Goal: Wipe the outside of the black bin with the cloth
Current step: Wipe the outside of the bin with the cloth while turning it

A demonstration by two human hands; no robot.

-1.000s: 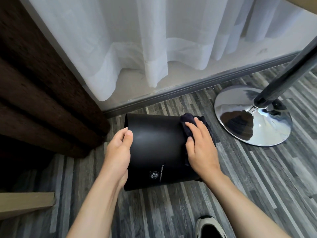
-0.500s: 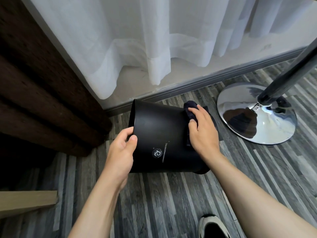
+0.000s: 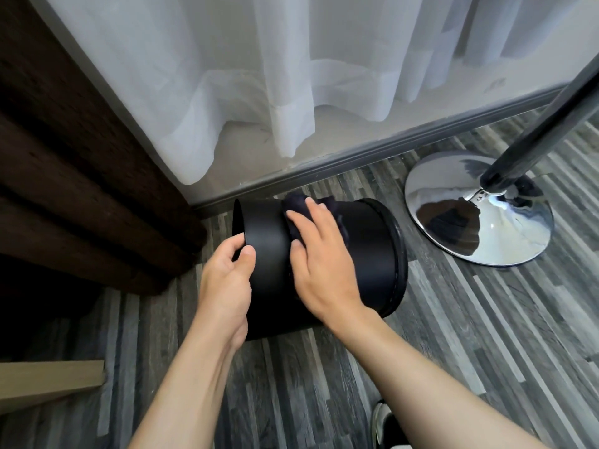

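Nearest the camera, low on the grey plank floor [image 3: 453, 367], the toe of a dark shoe with a white sole [image 3: 384, 426], well apart from everything else. At the left edge of view, a pale wooden board [image 3: 48, 374] just above the floor. Further in, two bare forearms reaching forward to the black bin [image 3: 366, 254], tipped onto its side on the floor near the skirting board [image 3: 356, 153]. Long axis roughly left to right, angled slightly toward the camera at the right; open mouth facing left toward the dark brown curtain [image 3: 64, 157], ribbed closed base facing right toward the chrome round base [image 3: 479, 209]. Left hand [image 3: 227, 280] pinching the bin's rim, thumb on the outer wall, fingers curled over the edge into the mouth. Right hand [image 3: 324, 264] spread flat, fingers extended, pressing the dark cloth [image 3: 298, 204] against the upper curve of the bin's outer wall; cloth bunched and poking out beyond the fingertips. Just right of the bin, close to but apart from its closed end, the chrome base carrying a dark slanted pole [image 3: 534, 124] rising out of the top right corner. Furthest back, beyond the skirting, a sheer white curtain [image 3: 259, 76] hanging short of the floor.
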